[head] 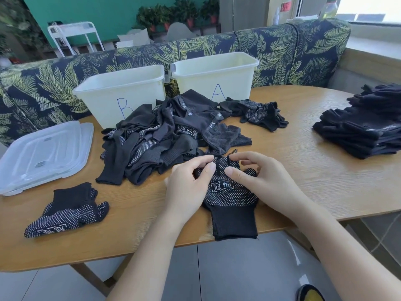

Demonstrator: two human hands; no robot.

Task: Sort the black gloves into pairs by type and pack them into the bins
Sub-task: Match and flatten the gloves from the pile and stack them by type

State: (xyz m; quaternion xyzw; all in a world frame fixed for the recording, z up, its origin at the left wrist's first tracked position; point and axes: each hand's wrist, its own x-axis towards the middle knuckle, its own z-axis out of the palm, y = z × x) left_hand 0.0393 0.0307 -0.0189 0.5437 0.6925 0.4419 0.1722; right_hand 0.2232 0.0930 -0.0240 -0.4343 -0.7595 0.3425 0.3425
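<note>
Pale wood-grain tabletop (293,148) is filling my view, with a leaf-patterned navy bench (282,51) running along its far side. I am pinching with both hands at a black knit glove with white grip dots and a white printed logo (231,196), lying palm-up at the near table edge with its cuff hanging just over. My left hand (188,187) is gripping the glove's finger end between thumb and forefinger, and my right hand (264,181) is doing the same just beside it, so both hands are grasping that one glove. Just beyond the grip, a loose heap of black gloves, dotted and mesh mixed together (165,137), is touching the held glove's fingertips. Farther beyond the heap, two cream plastic bins are standing side by side, one marked B (121,92) and one marked A (217,72). Left of my grip, a folded dotted black glove pair (69,211) is lying alone, and stacked translucent plastic lids (43,153) are sitting beyond it. Well to the right, a neat stack of plain black gloves (364,129) is resting.
</note>
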